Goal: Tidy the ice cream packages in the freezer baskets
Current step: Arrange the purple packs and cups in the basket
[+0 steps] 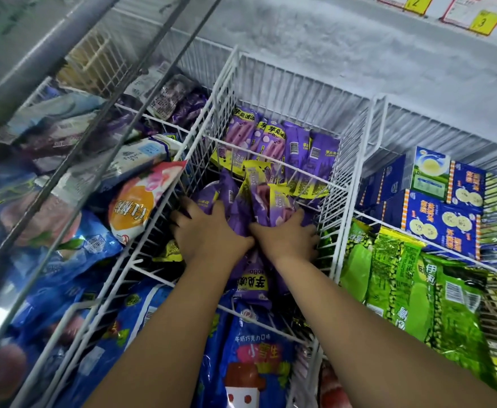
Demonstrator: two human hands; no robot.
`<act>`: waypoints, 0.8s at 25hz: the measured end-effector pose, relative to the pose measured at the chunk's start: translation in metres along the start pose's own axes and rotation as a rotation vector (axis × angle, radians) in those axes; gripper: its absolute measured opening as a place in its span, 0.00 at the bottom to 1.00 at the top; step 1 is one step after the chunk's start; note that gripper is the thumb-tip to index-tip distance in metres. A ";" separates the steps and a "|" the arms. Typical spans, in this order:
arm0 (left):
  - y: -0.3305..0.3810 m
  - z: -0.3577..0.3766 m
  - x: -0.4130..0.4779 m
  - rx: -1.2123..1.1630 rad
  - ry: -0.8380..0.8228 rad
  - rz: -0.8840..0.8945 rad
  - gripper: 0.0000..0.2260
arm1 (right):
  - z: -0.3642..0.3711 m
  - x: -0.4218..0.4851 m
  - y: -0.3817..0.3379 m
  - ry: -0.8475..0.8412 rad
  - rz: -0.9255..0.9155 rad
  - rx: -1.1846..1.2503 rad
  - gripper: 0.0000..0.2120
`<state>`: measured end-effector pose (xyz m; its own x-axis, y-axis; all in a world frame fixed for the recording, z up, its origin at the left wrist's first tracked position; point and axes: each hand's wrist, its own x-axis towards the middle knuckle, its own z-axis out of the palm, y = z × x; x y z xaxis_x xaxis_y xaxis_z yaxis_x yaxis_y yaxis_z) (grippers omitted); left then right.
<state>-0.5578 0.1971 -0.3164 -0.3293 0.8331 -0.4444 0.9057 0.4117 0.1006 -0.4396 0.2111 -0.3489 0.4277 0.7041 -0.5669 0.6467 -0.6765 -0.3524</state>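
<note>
Both hands are in the middle wire basket (300, 89), left hand (209, 228) and right hand (288, 237) equally near, clasping between them loose purple packs (259, 201) whose long axes point away toward the back row (271, 136).

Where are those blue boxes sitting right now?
In the head view, the blue boxes stand on the right, at the far end of the right-hand wire basket, just behind the green packets and to the right of the purple packets.
</note>
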 end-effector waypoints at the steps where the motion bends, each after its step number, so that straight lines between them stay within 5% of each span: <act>1: 0.000 -0.001 -0.001 0.023 0.013 0.002 0.40 | 0.000 -0.003 0.000 0.019 -0.005 -0.027 0.55; 7: 0.001 -0.004 -0.004 -0.079 -0.081 -0.030 0.40 | -0.004 -0.005 0.002 -0.037 -0.026 0.094 0.48; 12: 0.012 0.010 -0.020 -0.065 0.170 0.062 0.17 | -0.001 -0.019 -0.004 0.129 -0.088 -0.010 0.43; 20: 0.015 0.011 -0.047 -0.253 0.403 0.089 0.11 | -0.025 -0.053 -0.013 0.317 -0.243 0.108 0.36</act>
<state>-0.5265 0.1603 -0.3036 -0.3758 0.9254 -0.0486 0.8583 0.3673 0.3583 -0.4546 0.1879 -0.2960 0.4546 0.8665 -0.2061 0.6902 -0.4890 -0.5334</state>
